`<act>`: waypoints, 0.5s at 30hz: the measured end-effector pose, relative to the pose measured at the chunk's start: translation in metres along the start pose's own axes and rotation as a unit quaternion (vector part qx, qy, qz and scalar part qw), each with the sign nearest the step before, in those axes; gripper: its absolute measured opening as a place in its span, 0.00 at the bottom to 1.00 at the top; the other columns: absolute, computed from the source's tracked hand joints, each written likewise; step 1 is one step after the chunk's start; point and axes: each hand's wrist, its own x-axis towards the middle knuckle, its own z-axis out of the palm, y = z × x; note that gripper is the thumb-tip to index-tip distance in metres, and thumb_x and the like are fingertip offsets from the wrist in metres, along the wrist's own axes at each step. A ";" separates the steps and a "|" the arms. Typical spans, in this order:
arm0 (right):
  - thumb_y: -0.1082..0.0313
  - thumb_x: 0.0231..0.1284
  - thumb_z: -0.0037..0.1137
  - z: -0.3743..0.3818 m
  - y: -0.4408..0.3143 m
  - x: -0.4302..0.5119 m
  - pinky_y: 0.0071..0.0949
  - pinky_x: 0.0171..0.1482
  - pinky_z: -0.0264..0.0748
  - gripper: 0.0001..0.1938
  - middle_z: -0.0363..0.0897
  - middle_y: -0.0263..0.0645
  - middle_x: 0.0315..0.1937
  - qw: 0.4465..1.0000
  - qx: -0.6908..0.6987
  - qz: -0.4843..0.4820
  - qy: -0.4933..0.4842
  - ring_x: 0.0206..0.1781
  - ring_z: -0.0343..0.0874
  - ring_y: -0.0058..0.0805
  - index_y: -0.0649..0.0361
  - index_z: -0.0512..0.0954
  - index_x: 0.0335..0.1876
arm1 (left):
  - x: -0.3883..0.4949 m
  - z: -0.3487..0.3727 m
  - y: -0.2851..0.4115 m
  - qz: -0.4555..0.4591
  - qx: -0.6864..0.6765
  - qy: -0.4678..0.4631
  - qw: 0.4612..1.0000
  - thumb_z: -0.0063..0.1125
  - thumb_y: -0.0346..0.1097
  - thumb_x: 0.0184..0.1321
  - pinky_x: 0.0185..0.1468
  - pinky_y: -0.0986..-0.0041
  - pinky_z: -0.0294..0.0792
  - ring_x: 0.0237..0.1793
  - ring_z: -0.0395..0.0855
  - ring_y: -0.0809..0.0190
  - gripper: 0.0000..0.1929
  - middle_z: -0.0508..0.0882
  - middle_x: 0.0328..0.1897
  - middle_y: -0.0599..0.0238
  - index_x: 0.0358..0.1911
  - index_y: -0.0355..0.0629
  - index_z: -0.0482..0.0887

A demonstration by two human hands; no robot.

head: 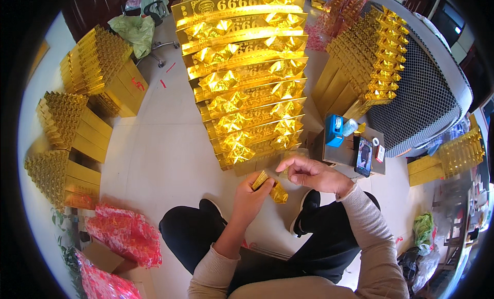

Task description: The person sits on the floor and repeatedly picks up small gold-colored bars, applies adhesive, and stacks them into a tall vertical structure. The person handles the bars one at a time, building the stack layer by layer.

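Observation:
My left hand [249, 196] grips a folded piece of gold foil paper [278, 192], with its pleated edges showing above the thumb. My right hand [308, 173] is raised just to the right of it, index finger extended and the other fingers curled, holding nothing that I can see. Before me stands a tall stack of overlapping gold cardboard boxes [251, 71], printed with figures. Crumpled gold foil ingot shapes [227, 102] sit in two columns down its steps.
More gold stacks stand at left [112, 75] and right [347, 63]. A small stool [349, 154] at my right bears a blue tape dispenser [334, 131], a tape roll [350, 127] and a phone [364, 157]. Red patterned plastic bags [123, 233] lie lower left. A checkered sofa [417, 94] is right.

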 end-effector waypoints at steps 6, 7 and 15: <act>0.68 0.78 0.55 0.003 -0.002 -0.001 0.23 0.54 0.65 0.24 0.67 0.28 0.37 0.999 0.005 -0.010 -0.037 0.43 0.66 0.20 0.52 0.63 0.74 | 0.000 0.004 -0.003 0.003 0.032 -0.025 0.999 0.64 0.40 0.70 0.31 0.76 0.63 0.26 0.69 0.76 0.11 0.77 0.24 0.76 0.36 0.39 0.85; 0.68 0.78 0.55 0.002 -0.002 -0.001 0.23 0.54 0.66 0.25 0.67 0.28 0.37 0.999 0.003 -0.009 -0.038 0.42 0.66 0.20 0.52 0.62 0.75 | 0.000 0.005 -0.002 0.004 0.037 -0.025 0.999 0.64 0.40 0.70 0.31 0.75 0.63 0.26 0.69 0.75 0.11 0.77 0.24 0.75 0.36 0.39 0.85; 0.74 0.76 0.52 0.002 -0.002 -0.001 0.26 0.54 0.68 0.26 0.69 0.30 0.38 0.998 0.004 0.028 -0.051 0.44 0.69 0.21 0.51 0.61 0.76 | -0.001 0.009 0.002 0.025 0.060 -0.023 0.998 0.65 0.39 0.69 0.32 0.73 0.67 0.27 0.73 0.72 0.11 0.80 0.25 0.69 0.37 0.37 0.86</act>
